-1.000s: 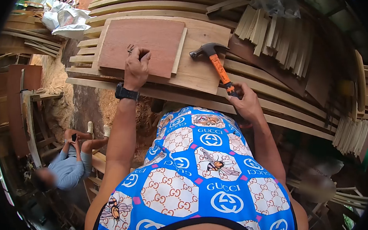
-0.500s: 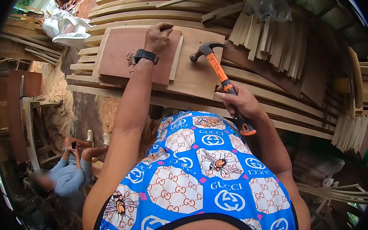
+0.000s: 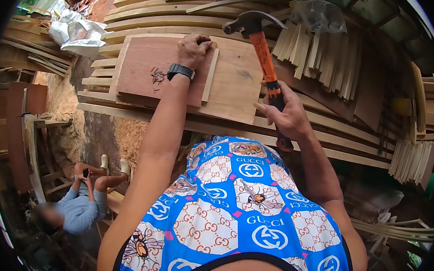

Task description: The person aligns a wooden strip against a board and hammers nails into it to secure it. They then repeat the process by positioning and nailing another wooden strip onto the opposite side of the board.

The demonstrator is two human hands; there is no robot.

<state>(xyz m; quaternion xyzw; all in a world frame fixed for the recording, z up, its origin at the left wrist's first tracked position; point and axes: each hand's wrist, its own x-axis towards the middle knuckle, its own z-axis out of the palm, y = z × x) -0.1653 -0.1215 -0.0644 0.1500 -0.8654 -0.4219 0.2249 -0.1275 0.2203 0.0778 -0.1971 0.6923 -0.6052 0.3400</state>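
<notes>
My right hand [image 3: 291, 113] is wrapped round the dark grip of a claw hammer [image 3: 264, 57]. The hammer's head is raised above the work, with its orange shaft slanting down to my palm. With its fingers pinched together, my left hand [image 3: 193, 51] rests at the upper right of a reddish-brown board [image 3: 143, 66]; whatever is between the fingertips is hidden. Along the board's right edge runs a pale wood strip [image 3: 211, 76]. A small pile of nails [image 3: 158, 76] lies on the board beside my watch. Under the board is a larger plywood sheet [image 3: 238, 94].
Long wooden slats [image 3: 185, 20] lie beneath and behind the sheet. Bundled strips [image 3: 317, 57] and a clear plastic bag [image 3: 318, 15] are at the upper right. A white sack [image 3: 77, 30] sits at the upper left. A seated person [image 3: 81, 206] holds a phone at the lower left.
The hammer has risen, its head now higher and more upright in view. My left hand has shifted slightly right and down, still pinched at the board's edge.
</notes>
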